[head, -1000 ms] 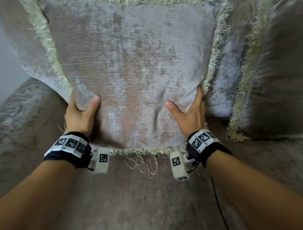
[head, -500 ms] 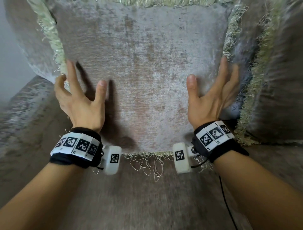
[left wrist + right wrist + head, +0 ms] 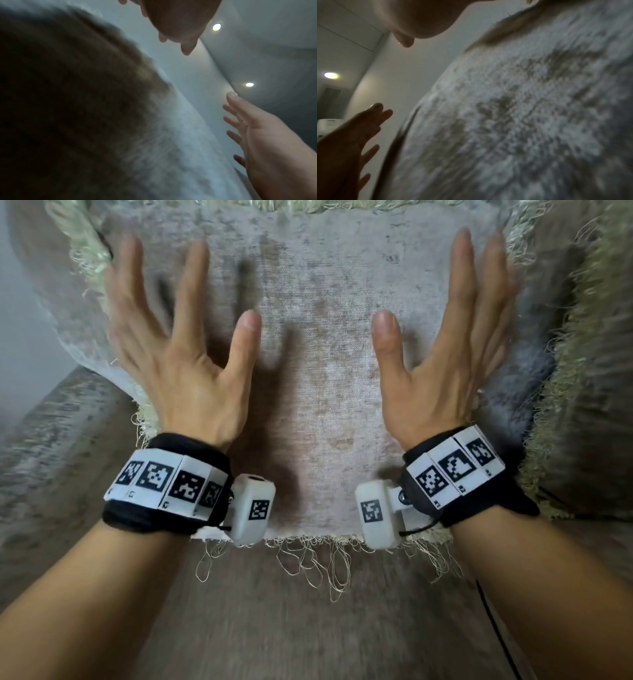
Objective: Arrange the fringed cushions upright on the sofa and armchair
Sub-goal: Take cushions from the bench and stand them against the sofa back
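Note:
A beige velvet cushion [image 3: 315, 354] with a pale fringe stands upright against the seat's back, its lower fringe hanging onto the seat [image 3: 308, 628]. My left hand [image 3: 191, 337] and right hand [image 3: 442, 344] are raised in front of its face with fingers spread, holding nothing. Their shadows fall on the fabric, so they look slightly off it. In the left wrist view the cushion [image 3: 85, 108] fills the left side and the right hand [image 3: 257, 135] shows open. The right wrist view has the cushion [image 3: 522, 108] at right and the left hand [image 3: 351, 135] open at lower left.
Another fringed cushion [image 3: 589, 371] stands at the right, with a greyer one [image 3: 534, 364] behind and between. An upholstered arm [image 3: 51, 457] rises at the left. A black cable [image 3: 493, 618] runs along my right forearm. Ceiling lights [image 3: 216, 27] show in the wrist views.
Both hands have let go of the cushion's lower corners, moved up its face and spread open. The cushion stays standing upright.

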